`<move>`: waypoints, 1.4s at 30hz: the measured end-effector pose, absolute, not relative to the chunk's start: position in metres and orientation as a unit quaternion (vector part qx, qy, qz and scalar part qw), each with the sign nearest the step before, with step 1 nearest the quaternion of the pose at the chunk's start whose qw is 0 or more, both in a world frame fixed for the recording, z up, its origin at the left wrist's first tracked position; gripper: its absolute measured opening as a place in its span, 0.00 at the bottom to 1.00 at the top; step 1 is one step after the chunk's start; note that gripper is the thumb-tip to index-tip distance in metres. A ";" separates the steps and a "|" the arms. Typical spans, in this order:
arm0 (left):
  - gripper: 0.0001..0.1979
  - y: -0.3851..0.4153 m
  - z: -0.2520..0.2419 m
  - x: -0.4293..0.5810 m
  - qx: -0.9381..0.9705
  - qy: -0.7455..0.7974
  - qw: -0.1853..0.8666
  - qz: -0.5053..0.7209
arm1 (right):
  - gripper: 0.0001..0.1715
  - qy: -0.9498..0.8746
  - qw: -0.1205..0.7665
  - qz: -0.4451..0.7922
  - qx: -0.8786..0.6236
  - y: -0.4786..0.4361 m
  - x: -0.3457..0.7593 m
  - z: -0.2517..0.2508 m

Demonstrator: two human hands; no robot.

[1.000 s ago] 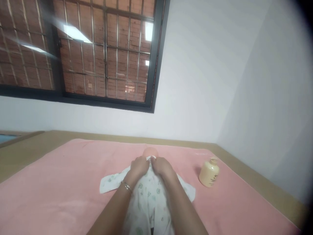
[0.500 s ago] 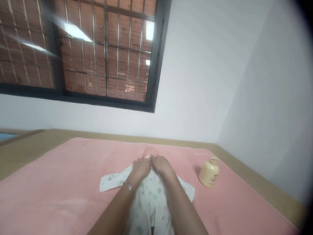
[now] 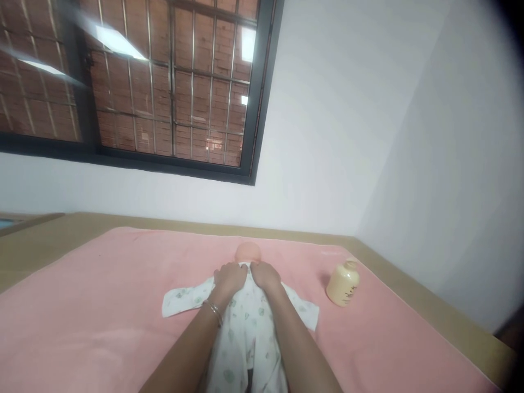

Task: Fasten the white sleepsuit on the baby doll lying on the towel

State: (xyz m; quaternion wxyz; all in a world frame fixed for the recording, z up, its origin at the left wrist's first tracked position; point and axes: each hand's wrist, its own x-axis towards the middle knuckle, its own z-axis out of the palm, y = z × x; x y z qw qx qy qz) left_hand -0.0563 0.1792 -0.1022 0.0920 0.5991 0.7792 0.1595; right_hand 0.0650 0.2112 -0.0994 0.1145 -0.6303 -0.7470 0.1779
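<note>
A doll lies on its back, its round bald head (image 3: 248,252) at the far end and a white baby romper with green leaf prints (image 3: 249,316) over its body. Both sleeves stretch out to the sides. My left hand (image 3: 231,277), below a silver bracelet, is closed on the left side of the romper's neckline. On the right side of the same neckline my right hand (image 3: 266,274) is closed, thumb near the middle. A small gap of cloth shows between the hands. My fingertips are partly hidden.
A pink mat (image 3: 102,305) covers most of the tan padded surface (image 3: 41,251). To the right stands a cream pump bottle (image 3: 343,284). Behind are a white wall (image 3: 319,136) and a dark-framed window (image 3: 172,164) with bars.
My hands have moved slightly apart and down from the doll's chin, uncovering more of its head and the neckline. The whole view has shifted a little.
</note>
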 end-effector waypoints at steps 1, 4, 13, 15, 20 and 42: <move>0.24 0.180 -0.103 -0.057 0.599 0.779 0.092 0.164 | 0.30 -0.742 0.120 0.170 -0.637 0.209 0.064 -0.099; 0.23 0.180 -0.106 -0.057 0.597 0.779 0.080 0.176 | 0.30 -0.733 0.129 0.141 -0.653 0.205 0.062 -0.101; 0.23 0.177 -0.108 -0.054 0.595 0.781 0.058 0.183 | 0.31 -0.712 0.170 0.127 -0.670 0.201 0.059 -0.106; 0.23 0.177 -0.109 -0.055 0.597 0.777 0.056 0.190 | 0.32 -0.711 0.172 0.129 -0.670 0.200 0.060 -0.107; 0.22 0.175 -0.111 -0.055 0.599 0.770 0.055 0.214 | 0.32 -0.711 0.169 0.137 -0.669 0.198 0.060 -0.106; 0.24 0.179 -0.113 -0.059 0.591 0.770 0.082 0.226 | 0.35 -0.717 0.169 0.112 -0.667 0.198 0.062 -0.111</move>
